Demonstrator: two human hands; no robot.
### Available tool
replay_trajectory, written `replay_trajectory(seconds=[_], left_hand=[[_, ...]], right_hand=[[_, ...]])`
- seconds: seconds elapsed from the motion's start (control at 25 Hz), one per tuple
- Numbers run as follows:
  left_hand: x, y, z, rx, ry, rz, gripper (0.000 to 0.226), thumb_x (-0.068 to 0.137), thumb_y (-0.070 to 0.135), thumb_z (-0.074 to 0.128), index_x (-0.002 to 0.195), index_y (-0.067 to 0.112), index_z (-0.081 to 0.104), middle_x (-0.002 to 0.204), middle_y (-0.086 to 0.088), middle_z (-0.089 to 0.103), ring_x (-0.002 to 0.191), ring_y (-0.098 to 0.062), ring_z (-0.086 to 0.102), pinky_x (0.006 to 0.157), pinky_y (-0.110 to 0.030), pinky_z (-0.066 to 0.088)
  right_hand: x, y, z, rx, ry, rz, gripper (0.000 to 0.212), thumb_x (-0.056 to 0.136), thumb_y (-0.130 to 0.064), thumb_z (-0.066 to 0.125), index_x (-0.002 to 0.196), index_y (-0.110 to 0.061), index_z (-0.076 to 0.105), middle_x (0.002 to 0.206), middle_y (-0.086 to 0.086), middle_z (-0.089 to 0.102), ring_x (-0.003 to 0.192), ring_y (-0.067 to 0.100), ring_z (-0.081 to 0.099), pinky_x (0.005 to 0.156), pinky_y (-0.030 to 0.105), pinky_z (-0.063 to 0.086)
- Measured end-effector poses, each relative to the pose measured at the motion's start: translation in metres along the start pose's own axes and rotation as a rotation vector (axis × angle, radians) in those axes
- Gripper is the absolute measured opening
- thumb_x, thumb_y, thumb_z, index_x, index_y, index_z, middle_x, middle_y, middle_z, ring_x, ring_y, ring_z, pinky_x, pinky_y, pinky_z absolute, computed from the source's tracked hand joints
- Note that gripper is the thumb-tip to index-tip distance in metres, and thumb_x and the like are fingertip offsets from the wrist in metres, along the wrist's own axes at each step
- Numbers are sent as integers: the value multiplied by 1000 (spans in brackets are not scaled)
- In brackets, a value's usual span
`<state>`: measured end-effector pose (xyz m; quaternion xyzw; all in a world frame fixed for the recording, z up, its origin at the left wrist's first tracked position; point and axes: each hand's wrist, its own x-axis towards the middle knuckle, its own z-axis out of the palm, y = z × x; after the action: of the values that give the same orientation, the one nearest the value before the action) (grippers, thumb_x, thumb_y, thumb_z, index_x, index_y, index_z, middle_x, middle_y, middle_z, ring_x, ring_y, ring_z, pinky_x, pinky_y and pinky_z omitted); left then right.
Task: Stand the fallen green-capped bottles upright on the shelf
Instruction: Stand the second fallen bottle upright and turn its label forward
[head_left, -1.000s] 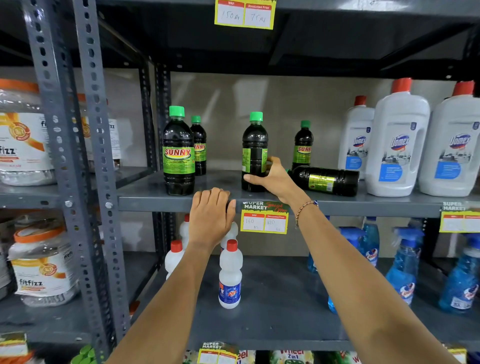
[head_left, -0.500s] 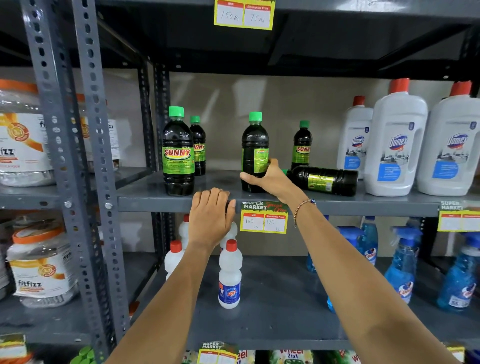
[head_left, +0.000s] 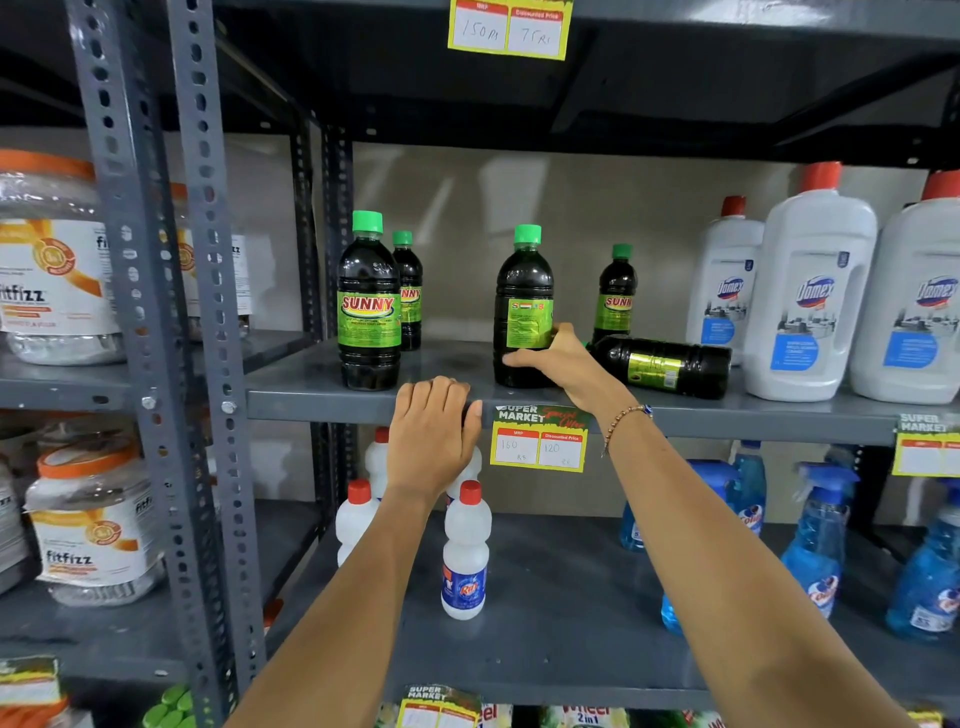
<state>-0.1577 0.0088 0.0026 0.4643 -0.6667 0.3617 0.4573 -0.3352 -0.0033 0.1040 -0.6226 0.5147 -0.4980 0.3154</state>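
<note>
On the grey middle shelf several dark green-capped bottles stand upright. A large one is at the left with a smaller one behind it, and another small one stands at the back. My right hand wraps the lower part of the middle upright bottle, whose label is turned sideways. Just right of that hand a dark bottle lies on its side, its cap end hidden behind my hand. My left hand rests flat on the shelf's front edge, holding nothing.
White red-capped Domex bottles fill the shelf's right end, close to the fallen bottle's base. Below are small white bottles and blue spray bottles. A perforated steel upright and Fitfizz jars stand at the left.
My right hand has turned the middle bottle a little, so its label now faces more to the front. My left hand has stayed on the shelf edge.
</note>
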Motion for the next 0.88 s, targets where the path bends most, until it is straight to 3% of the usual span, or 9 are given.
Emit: replay_trajectory(seconds=[0.08,0.28,0.44,0.6,0.76,0.88], left_hand=[[0,0,-1,-11,7,-2,37,98,34,33,98,10,61,93,-6,63,83,-27,56,86,-36,35],[0,1,-3,-7,-7,-4,36,97,34,34,98,10,61,93,-6,63,84,-26,56,86,-37,37],[0,0,-1,-16,2,-2,36,97,34,34,98,10,61,93,-5,63,84,-26,56,87,-36,35],[0,0,-2,-26,-2,-9,36,97,35,34,98,11,60,93,-5,63,84,-25,56,86,-36,35],[0,0,-1,-23,-3,-7,37,97,35,33,98,11,61,93,-5,63,83,-25,56,86,-36,36],[0,0,-2,-23,-6,-8,37,97,35,33,99,11,61,94,-5,64,85,-25,57,86,-37,38]], right_hand=[[0,0,-1,-4,2,15,79,73,-13,81,132,-7,29,121,7,56,119,21,53,100,32,42],[-4,0,2,-41,18,-21,86,71,-22,85,131,-7,25,120,4,55,111,16,53,93,29,42],[-1,1,-2,-13,-11,17,77,72,-10,81,131,-8,32,121,7,57,119,22,53,98,33,43],[-2,2,0,-62,-6,-39,80,70,-23,86,130,-7,35,122,5,57,114,19,54,98,33,44],[0,0,-1,-25,-35,11,61,75,-8,74,127,-7,41,118,8,59,114,22,53,94,30,40],[-1,3,0,-63,-19,-16,71,70,-16,83,127,-8,42,118,5,60,112,20,56,98,34,45]])
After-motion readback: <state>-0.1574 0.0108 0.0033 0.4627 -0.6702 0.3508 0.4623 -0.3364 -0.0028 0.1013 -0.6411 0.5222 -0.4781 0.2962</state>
